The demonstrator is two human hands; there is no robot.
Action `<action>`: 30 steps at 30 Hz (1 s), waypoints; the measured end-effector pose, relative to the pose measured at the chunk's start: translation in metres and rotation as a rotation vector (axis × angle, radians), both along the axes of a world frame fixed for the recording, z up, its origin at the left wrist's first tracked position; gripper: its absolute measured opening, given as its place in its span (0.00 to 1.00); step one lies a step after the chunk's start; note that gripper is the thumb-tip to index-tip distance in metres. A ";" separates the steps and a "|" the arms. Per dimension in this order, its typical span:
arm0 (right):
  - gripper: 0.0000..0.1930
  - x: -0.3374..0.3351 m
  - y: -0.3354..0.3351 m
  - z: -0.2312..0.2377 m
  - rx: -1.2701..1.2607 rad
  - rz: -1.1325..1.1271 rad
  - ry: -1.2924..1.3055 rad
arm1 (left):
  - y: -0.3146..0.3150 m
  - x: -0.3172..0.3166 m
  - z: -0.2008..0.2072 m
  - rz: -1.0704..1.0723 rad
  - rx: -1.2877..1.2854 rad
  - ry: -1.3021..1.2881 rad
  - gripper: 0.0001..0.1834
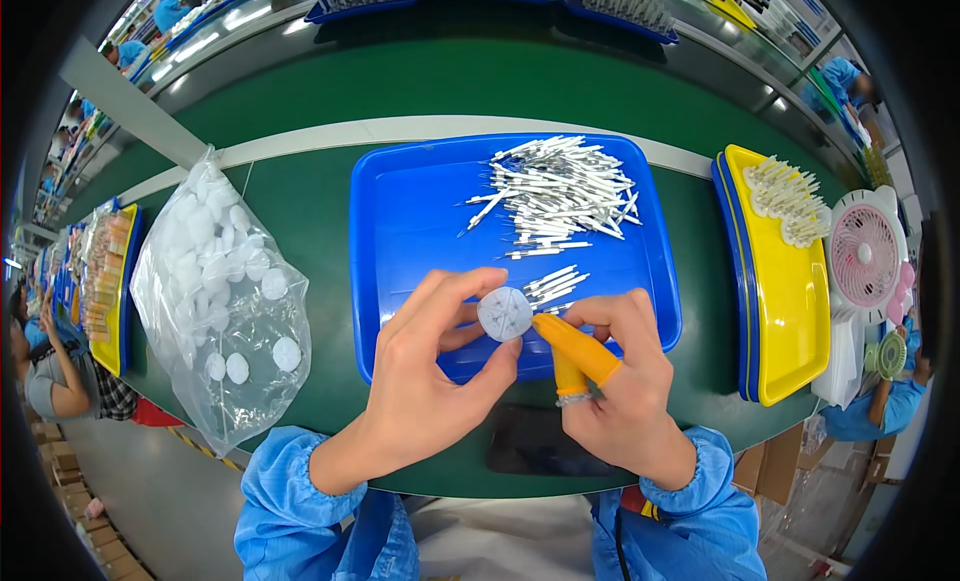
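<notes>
Between the thumb and fingers of my left hand [425, 376] is a round, whitish translucent disc [505, 314] with faint lines across its face. My right hand [635, 391], with yellow finger covers [580, 349] on two fingers, is closed beside it. One yellow fingertip meets the disc's right edge; whatever the fingers pinch is hidden. Both hands are over the near side of a blue tray [364, 271]. A heap of thin white sticks with fine wire-like ends [570, 186] lies toward its back right. A few similar sticks [557, 286] lie just beyond my right fingers.
A clear plastic bag [240, 381] of white round pieces lies left. A dark, flat phone-like object [545, 441] rests below my hands. To the right are a yellow tray [785, 331] holding upright white sticks, and a pink-and-white fan [865, 251]. Other people work farther off.
</notes>
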State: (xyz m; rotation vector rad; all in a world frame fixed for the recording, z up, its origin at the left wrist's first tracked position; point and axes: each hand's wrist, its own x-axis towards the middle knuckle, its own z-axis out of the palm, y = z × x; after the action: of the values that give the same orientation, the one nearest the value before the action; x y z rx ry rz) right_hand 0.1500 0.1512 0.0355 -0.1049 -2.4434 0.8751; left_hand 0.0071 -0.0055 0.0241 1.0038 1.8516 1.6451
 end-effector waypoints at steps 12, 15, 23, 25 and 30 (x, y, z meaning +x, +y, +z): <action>0.30 -0.006 0.002 -0.001 -0.046 0.027 -0.012 | 0.000 0.002 0.002 -0.015 -0.031 0.019 0.31; 0.30 -0.007 0.001 -0.003 -0.027 0.092 0.001 | -0.001 0.001 0.002 -0.020 -0.033 0.009 0.32; 0.29 -0.006 0.003 -0.005 -0.030 0.021 0.029 | 0.000 0.001 0.001 0.001 -0.010 -0.016 0.33; 0.29 -0.005 0.006 -0.003 0.011 0.035 0.016 | 0.000 0.001 0.002 -0.006 -0.020 -0.002 0.32; 0.27 -0.010 0.007 -0.002 -0.027 -0.014 0.019 | 0.001 0.005 0.006 -0.045 -0.041 0.037 0.33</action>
State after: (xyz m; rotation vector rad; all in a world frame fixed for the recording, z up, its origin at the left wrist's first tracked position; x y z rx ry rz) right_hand 0.1397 0.1577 0.0335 -0.1225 -2.4105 0.8994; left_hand 0.0118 -0.0048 0.0297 1.0578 1.8652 1.5665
